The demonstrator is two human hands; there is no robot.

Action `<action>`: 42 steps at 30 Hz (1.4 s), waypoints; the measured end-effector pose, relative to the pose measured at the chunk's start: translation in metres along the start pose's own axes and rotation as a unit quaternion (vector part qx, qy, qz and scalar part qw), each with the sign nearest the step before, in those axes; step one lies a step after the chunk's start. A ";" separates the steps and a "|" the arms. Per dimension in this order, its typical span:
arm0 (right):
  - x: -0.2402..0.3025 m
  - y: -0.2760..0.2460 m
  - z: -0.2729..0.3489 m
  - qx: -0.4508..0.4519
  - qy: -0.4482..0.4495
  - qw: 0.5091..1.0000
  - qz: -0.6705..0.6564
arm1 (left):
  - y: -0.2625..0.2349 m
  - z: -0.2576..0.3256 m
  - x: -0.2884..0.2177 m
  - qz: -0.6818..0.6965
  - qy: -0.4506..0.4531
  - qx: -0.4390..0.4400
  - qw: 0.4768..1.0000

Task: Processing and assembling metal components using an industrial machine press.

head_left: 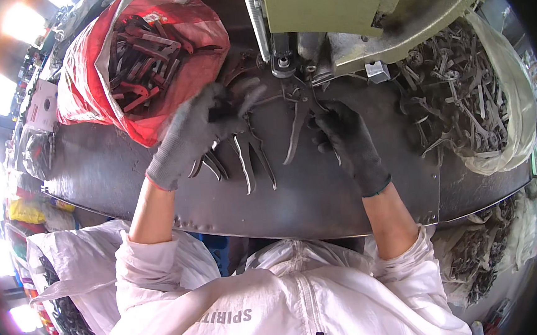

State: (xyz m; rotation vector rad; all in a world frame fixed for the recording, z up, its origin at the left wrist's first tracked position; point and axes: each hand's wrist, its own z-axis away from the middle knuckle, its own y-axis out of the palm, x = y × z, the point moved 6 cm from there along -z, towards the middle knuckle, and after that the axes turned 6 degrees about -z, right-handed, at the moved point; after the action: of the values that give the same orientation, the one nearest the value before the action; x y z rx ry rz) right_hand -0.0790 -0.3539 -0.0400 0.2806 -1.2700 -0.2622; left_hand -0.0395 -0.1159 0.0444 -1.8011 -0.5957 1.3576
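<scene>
Under the press head, a metal plier-like tool with two long handles points its handles toward me. My right hand, in a dark grey glove, is closed round its right handle. To the left, my left hand, in a lighter grey glove, is over several similar plier-like tools lying on the metal table. Motion smears its fingers, so whether it grips one is unclear. The jaw ends of those tools are partly hidden by this hand.
A red-and-white sack holding red and dark metal parts stands at the back left. The green machine body rises at the back. At right, a pale sack holds many metal pieces. The dark table has its edge before me.
</scene>
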 end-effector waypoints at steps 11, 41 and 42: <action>0.019 0.023 0.011 0.003 -0.195 0.950 0.243 | 0.064 -0.004 -0.087 0.215 0.126 0.142 0.958; 0.037 -0.009 -0.001 -0.048 -0.061 0.996 -0.037 | 0.090 -0.021 -0.033 0.278 -0.032 0.155 0.947; 0.037 -0.004 0.000 -0.025 -0.044 0.999 -0.009 | 0.089 -0.024 -0.035 0.250 -0.016 0.164 0.954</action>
State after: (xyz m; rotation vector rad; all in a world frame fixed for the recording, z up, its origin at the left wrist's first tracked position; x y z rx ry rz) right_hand -0.0688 -0.3703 -0.0081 0.2400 -1.3465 -0.3232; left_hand -0.0358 -0.2017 -0.0049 -1.7130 0.0916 1.7027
